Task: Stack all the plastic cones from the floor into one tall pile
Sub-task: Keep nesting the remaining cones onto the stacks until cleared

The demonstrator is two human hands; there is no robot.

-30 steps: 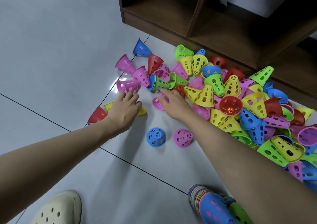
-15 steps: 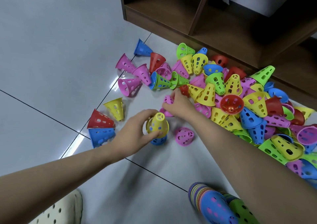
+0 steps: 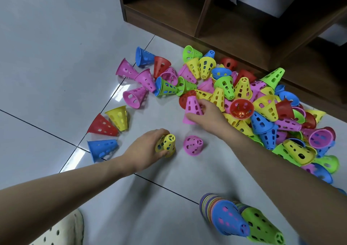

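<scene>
The blue cone that stood by the left hand half a second ago is now out of sight under the yellow cone (image 3: pixel 166 144). The left hand (image 3: pixel 145 151) has stayed curled round that yellow cone, fingers and thumb clamped on its sides, tip pointing up toward one o'clock. At three o'clock of it, just beside, a pink cone (image 3: pixel 193 144) stands where it stood before. Up at one o'clock, the right hand (image 3: pixel 207 115) has come back from the heap with another pink cone (image 3: pixel 191 110), upright, thumb at its base and fingers wrapped behind. The loose heap of cones (image 3: pixel 262 102) sprawls at three o'clock of that hand, against the wooden shelf (image 3: pixel 234 28). Down at six o'clock the stacked pile (image 3: pixel 231 220) lies on the floor (image 3: pixel 47 56), blue cone on top.
</scene>
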